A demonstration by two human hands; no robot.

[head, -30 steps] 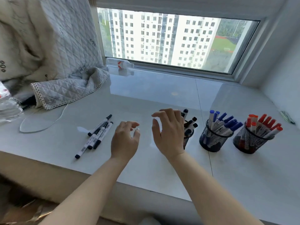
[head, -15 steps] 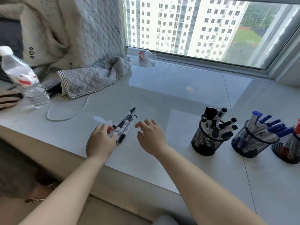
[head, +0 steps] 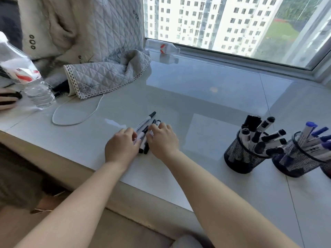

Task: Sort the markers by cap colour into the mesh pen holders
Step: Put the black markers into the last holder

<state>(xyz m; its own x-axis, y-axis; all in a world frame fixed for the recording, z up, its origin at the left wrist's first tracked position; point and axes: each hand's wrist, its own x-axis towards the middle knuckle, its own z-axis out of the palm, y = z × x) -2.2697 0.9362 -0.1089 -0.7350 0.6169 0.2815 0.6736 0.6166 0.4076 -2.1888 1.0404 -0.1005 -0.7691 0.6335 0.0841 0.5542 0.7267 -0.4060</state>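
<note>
A small bunch of black-capped markers [head: 145, 122] lies on the white sill near its front edge. My left hand [head: 121, 147] presses against the bunch from the left and my right hand [head: 162, 140] from the right, fingers curled over the markers. How firmly either hand grips them is hidden by the fingers. To the right stands a black mesh holder [head: 238, 158] filled with black-capped markers. Beside it a second mesh holder [head: 293, 163] carries blue-capped markers, cut by the right edge.
A clear water bottle [head: 26, 77] stands at the far left, with another person's hand [head: 7, 99] beside it. A quilted grey cloth [head: 105, 72] and a white cable [head: 77, 113] lie behind the markers. A small bottle [head: 162, 47] lies by the window.
Both hands have moved left from the black holder to the loose black markers and closed in around them. The view has swung left, so the red holder is out of frame.
</note>
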